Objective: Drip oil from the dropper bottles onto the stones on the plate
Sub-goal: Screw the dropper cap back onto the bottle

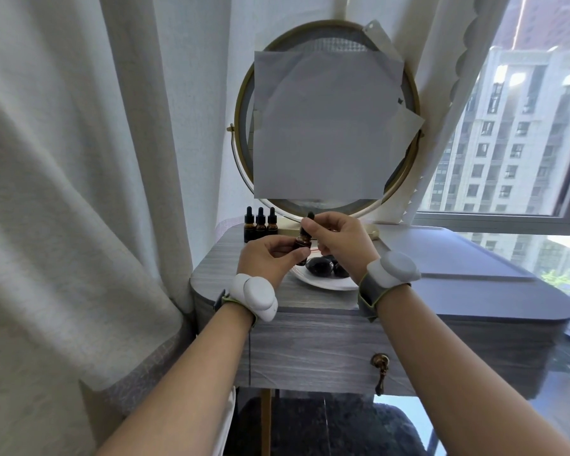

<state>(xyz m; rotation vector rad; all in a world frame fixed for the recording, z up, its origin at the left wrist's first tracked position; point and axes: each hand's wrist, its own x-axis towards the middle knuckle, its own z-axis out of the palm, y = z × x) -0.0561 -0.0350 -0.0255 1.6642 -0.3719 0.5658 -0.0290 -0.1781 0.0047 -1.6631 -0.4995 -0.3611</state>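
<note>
My left hand grips the amber body of a small dropper bottle above the left rim of the white plate. My right hand pinches the bottle's black dropper cap from the right. Dark glossy stones lie on the plate just below and behind the hands; my right wrist hides part of them. Three more dropper bottles with black caps stand in a row at the back left of the table.
A grey wood-grain dressing table has a drawer with a brass pull. A round gold-framed mirror covered with paper stands behind the plate. White curtains hang at left, a window at right, and a grey raised lid to the right.
</note>
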